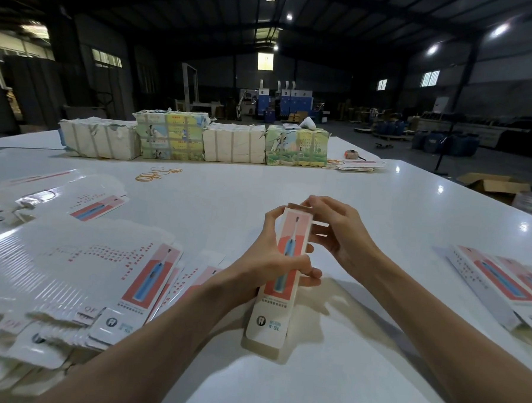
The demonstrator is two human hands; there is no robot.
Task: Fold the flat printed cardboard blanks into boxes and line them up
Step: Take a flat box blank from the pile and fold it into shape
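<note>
A long narrow printed box with a blue toothbrush on a red panel is held above the white table, near end toward me. My left hand grips its middle, thumb across the printed face. My right hand pinches the flap at the far end. A spread pile of flat printed blanks lies at the left. Folded boxes lie side by side at the right edge.
Four wrapped paper bundles stand in a row at the table's far side. Yellow rubber bands lie in front of them. A tape measure and more blanks sit far right. An open carton is on the floor beyond.
</note>
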